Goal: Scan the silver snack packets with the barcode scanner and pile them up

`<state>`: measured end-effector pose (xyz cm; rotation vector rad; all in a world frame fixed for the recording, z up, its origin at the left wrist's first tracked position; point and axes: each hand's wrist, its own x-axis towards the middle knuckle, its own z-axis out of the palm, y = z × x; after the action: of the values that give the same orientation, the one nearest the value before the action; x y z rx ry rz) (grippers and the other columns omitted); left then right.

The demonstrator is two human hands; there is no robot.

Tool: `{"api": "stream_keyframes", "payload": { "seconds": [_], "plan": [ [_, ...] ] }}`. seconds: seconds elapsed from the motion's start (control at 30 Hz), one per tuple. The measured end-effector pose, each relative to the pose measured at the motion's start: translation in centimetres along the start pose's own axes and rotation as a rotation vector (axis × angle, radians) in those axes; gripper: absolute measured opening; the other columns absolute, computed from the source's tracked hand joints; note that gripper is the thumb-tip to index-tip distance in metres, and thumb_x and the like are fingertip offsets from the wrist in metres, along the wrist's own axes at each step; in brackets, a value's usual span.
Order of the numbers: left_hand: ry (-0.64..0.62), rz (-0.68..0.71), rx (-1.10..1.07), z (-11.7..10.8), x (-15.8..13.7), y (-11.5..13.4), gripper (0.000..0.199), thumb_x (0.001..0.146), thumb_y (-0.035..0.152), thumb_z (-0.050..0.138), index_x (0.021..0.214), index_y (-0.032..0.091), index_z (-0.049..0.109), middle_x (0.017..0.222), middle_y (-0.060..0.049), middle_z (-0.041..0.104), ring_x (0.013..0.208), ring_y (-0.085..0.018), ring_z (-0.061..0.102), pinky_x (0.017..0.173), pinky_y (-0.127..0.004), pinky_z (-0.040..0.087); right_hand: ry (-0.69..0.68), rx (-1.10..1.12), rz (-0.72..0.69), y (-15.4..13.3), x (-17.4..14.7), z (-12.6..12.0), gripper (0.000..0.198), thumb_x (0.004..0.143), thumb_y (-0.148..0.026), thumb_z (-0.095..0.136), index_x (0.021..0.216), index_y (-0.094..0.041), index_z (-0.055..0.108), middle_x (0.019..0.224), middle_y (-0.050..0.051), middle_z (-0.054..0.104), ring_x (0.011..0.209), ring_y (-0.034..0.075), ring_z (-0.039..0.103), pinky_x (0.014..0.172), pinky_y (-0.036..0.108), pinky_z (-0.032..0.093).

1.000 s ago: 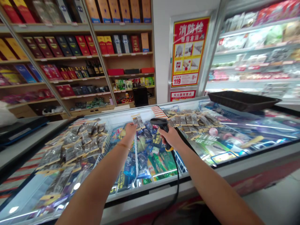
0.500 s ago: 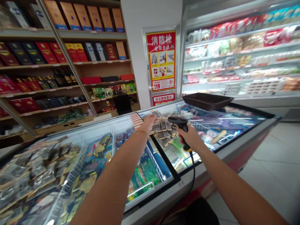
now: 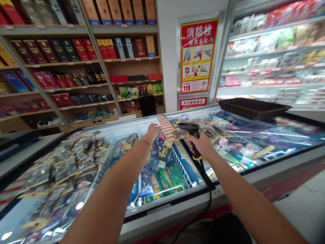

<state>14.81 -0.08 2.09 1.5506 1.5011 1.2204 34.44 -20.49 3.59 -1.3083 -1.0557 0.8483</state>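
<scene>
Right hand (image 3: 203, 145): gripping a black-and-yellow pistol-shaped scanner (image 3: 191, 128) above the white glass-topped chest freezer (image 3: 157, 219).
Left hand (image 3: 153, 130): curled; cannot tell whether it holds anything.
White wire basket (image 3: 180, 165): inside freezer, holding green and blue plastic packages (image 3: 166, 178).

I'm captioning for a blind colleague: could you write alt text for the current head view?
A person's right hand grips a black handheld scanner over a glass-topped display chest, with the left hand extended alongside; whether it holds anything is unclear. Packets lie on either side, and a dark tray sits at right.
</scene>
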Motion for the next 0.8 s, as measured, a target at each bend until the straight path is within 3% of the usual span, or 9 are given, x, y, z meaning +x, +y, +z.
{"api": "stream_keyframes", "payload": {
  "seconds": [0.1, 0.3, 0.47, 0.6, 0.7, 0.8],
  "plan": [
    [0.032, -0.106, 0.151, -6.1, -0.6, -1.6, 0.033, 0.081, 0.025, 0.075, 0.111, 0.014, 0.069, 0.091, -0.013, 0.074, 0.087, -0.029, 0.073, 0.079, -0.04, 0.053, -0.076, 0.016, -0.011, -0.6, -0.4, 4.3, 0.026, 0.08, -0.035, 0.073, 0.084, -0.022, 0.051, 0.056, -0.006, 0.057, 0.037, 0.011, 0.053, 0.035, 0.022, 0.041],
    [0.086, -0.117, 0.651, -18.5, -1.4, -4.8, 0.053, 0.086, 0.032, 0.074, 0.132, 0.012, 0.059, 0.125, -0.022, 0.071, 0.118, -0.034, 0.069, 0.093, -0.038, 0.053, -0.213, 0.026, -0.045, -1.6, -0.8, 12.4, 0.021, 0.082, -0.032, 0.07, 0.084, -0.022, 0.051, 0.057, -0.006, 0.056, 0.036, 0.011, 0.052, 0.035, 0.022, 0.039],
    [0.356, -0.151, 0.936, -27.6, -1.6, -7.4, 0.056, 0.09, 0.037, 0.066, 0.137, 0.008, 0.055, 0.14, -0.032, 0.06, 0.133, -0.045, 0.057, 0.106, -0.055, 0.045, -0.227, -0.007, -0.06, -1.0, -1.5, 16.1, 0.019, 0.083, -0.034, 0.067, 0.088, -0.022, 0.053, 0.058, -0.006, 0.057, 0.038, 0.012, 0.054, 0.038, 0.023, 0.041],
    [0.46, -0.141, 1.039, -31.8, -1.2, -9.8, 0.058, 0.091, 0.041, 0.062, 0.132, 0.002, 0.056, 0.139, -0.037, 0.058, 0.133, -0.047, 0.054, 0.108, -0.058, 0.04, -0.174, -0.198, -0.105, 1.4, -2.0, 16.2, 0.02, 0.083, -0.036, 0.066, 0.091, -0.022, 0.054, 0.056, -0.006, 0.058, 0.039, 0.014, 0.057, 0.04, 0.024, 0.043],
    [0.429, -0.161, 1.057, -33.5, -0.3, -11.1, 0.06, 0.09, 0.041, 0.063, 0.133, 0.0, 0.056, 0.139, -0.038, 0.058, 0.138, -0.048, 0.049, 0.11, -0.059, 0.036, -0.228, -0.348, -0.119, 2.7, -2.1, 15.7, 0.018, 0.084, -0.035, 0.065, 0.087, -0.022, 0.053, 0.049, -0.006, 0.055, 0.039, 0.016, 0.058, 0.043, 0.024, 0.044],
    [0.412, -0.209, 1.032, -34.5, 1.0, -12.0, 0.06, 0.087, 0.04, 0.067, 0.133, 0.003, 0.056, 0.135, -0.038, 0.061, 0.139, -0.049, 0.047, 0.108, -0.062, 0.035, -0.254, -0.325, -0.089, 3.2, -2.0, 15.6, 0.017, 0.086, -0.036, 0.063, 0.088, -0.023, 0.052, 0.05, -0.006, 0.057, 0.039, 0.016, 0.057, 0.043, 0.024, 0.045]
  ]
}}
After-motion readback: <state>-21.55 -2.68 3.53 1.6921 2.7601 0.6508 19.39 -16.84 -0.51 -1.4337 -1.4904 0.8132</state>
